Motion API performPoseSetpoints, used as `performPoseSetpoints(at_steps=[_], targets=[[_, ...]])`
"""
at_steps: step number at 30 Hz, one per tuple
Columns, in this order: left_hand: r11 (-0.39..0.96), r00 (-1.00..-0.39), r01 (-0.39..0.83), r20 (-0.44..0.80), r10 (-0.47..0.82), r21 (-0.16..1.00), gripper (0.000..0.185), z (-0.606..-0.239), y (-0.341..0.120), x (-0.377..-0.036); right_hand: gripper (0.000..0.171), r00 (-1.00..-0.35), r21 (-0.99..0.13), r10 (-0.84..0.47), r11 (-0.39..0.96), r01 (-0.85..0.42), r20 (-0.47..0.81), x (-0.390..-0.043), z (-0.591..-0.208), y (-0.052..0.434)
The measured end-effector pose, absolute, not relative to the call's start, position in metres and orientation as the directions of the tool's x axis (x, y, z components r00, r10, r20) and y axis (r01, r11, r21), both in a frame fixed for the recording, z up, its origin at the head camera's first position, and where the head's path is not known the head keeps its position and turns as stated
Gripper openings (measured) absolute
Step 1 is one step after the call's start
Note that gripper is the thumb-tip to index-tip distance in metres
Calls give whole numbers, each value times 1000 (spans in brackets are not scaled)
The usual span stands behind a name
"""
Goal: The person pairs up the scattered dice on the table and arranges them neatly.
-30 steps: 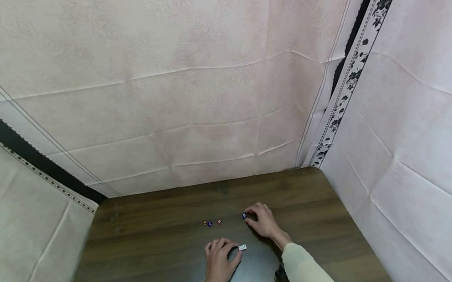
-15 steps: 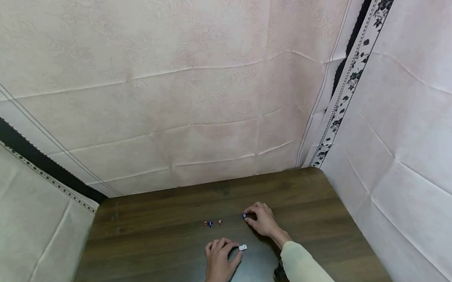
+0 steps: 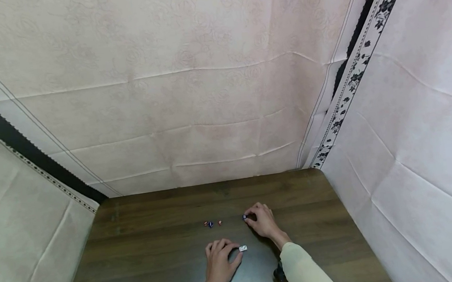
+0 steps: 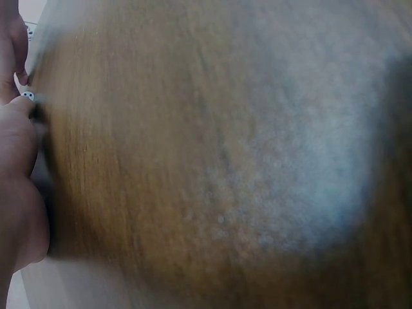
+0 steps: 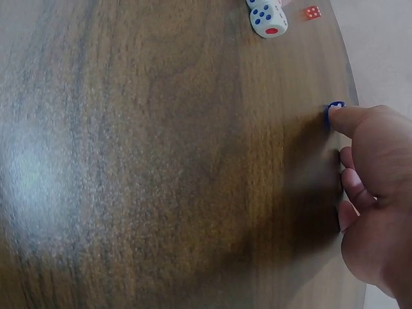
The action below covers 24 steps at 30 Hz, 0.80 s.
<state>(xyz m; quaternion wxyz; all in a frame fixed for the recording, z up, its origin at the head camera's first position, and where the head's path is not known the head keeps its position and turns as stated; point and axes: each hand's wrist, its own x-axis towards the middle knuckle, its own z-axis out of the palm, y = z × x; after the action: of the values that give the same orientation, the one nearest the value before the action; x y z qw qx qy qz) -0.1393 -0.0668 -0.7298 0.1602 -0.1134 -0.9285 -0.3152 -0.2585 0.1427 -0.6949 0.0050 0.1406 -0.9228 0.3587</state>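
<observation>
Nearest the person, the left hand (image 3: 219, 262) lies palm-down on the dark wooden bench (image 3: 147, 255), its fingers loosely bent and its thumb tip just beside a white die (image 3: 243, 248). In the left wrist view the same white die (image 4: 27, 95) shows as a small pale corner between thumb and finger, though the blur hides whether the grip closes on it or merely touches it.

A little farther out, the right hand (image 3: 264, 221) rests on the bench with its sleeve (image 3: 306, 272) trailing back toward the body. Its fingers curl, and thumb and forefinger pinch a small blue die (image 3: 244, 216) that sits on the wood. The right wrist view shows that blue die (image 5: 335, 108) peeking out at the thumb tip (only an edge of it is visible), with the white die (image 5: 268, 18) well apart near the frame's top.

To the left of the blue die sits a short row of three tiny dice (image 3: 211, 224), two reddish with a blue one between them.

Beyond the bench edge hang pale pink cloth walls (image 3: 188, 94), one with a floral border (image 3: 351, 72).
</observation>
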Motion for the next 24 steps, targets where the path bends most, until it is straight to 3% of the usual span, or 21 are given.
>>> performPoseSetpoints(at_steps=[14, 24], targets=[[781, -894, 345, 436, 105, 520, 21, -731, -66, -139, 12, -964, -680, -247, 691, -246, 97, -256, -694, 148], [778, -908, 329, 406, 104, 536, 20, -731, -66, -140, 12, -960, -688, -260, 678, -259, 104, -247, -692, 153]])
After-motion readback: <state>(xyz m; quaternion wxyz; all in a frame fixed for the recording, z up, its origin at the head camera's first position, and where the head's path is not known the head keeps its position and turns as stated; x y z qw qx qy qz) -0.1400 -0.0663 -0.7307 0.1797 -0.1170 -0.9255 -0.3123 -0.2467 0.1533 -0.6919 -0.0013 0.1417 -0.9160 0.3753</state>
